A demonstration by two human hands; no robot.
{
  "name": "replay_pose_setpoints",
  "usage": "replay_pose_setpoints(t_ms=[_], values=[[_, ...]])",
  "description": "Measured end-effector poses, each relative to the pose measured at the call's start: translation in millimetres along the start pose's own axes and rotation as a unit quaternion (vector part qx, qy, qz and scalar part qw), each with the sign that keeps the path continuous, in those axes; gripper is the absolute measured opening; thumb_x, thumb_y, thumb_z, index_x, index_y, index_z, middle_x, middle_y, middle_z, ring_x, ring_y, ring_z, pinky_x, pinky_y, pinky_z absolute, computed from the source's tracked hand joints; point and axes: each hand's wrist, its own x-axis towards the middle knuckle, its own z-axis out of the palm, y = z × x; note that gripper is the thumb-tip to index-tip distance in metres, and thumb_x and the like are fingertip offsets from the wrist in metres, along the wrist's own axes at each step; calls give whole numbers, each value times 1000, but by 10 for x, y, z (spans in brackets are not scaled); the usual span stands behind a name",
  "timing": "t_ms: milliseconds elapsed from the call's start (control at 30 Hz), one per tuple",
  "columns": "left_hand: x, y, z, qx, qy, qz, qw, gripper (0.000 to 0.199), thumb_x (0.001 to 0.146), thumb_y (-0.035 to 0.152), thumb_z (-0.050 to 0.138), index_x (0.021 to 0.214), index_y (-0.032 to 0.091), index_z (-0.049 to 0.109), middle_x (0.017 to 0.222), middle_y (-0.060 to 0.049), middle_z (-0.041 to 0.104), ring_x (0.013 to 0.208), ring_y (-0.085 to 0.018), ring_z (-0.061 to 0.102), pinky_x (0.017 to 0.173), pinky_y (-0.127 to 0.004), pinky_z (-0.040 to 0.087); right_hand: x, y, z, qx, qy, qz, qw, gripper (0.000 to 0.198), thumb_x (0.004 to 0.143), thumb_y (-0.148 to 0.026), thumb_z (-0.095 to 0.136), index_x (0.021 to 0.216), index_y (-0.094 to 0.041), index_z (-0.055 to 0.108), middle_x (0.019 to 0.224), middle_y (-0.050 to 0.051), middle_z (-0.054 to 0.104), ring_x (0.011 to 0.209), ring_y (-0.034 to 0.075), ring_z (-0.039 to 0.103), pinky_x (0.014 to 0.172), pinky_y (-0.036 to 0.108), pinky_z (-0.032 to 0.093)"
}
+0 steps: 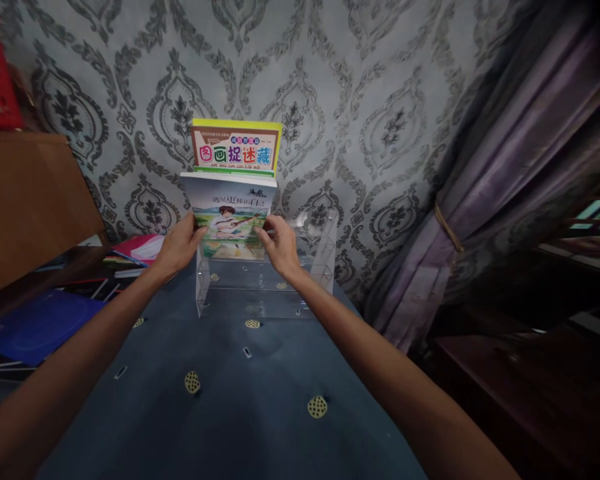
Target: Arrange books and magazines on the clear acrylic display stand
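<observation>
The left hand (179,243) and right hand (281,248) gripped opposite side edges of a pale-blue illustrated paperback (229,200), thumbs pressed on its front, the other fingers partly hidden. The paperback stood near-upright at a clear plastic tiered stand (201,287), before a taller yellow-bordered book (237,133). Beneath spread a dark blue patterned tablecloth (260,400); behind rose grey damask wallpaper (395,127).

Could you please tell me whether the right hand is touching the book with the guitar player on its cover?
Touching: the head view shows the right hand at the right edge of the book, thumb overlapping its front.
</observation>
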Motion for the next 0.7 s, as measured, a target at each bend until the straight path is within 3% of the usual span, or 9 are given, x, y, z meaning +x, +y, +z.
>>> replay_pose_setpoints(t_ms=[200, 400, 700], values=[[17, -22, 34, 7, 12, -18, 1000, 13, 89, 35, 48, 89, 22, 50, 89, -7, 63, 89, -25, 61, 84, -40, 49, 36, 22, 23, 15, -7, -1, 1000, 20, 88, -26, 55, 107, -22, 59, 95, 7, 65, 87, 22, 61, 75, 35, 51], [49, -17, 49, -36, 36, -27, 998, 17, 90, 30, 49, 102, 19, 54, 103, -10, 67, 98, -24, 63, 91, -40, 49, 63, 36, 41, -34, 6, 20, 999, 18, 87, -25, 56, 106, -24, 58, 92, 6, 65, 86, 23, 60, 77, 36, 50], [64, -73, 33, -41, 47, -64, 996, 26, 88, 29, 52, 111, 18, 54, 102, -9, 68, 94, -23, 64, 90, -40, 50, 127, 16, 45, -31, 20, 7, 999, 28, 85, -20, 54, 112, -22, 58, 93, 6, 66, 88, 23, 62, 84, 39, 50]])
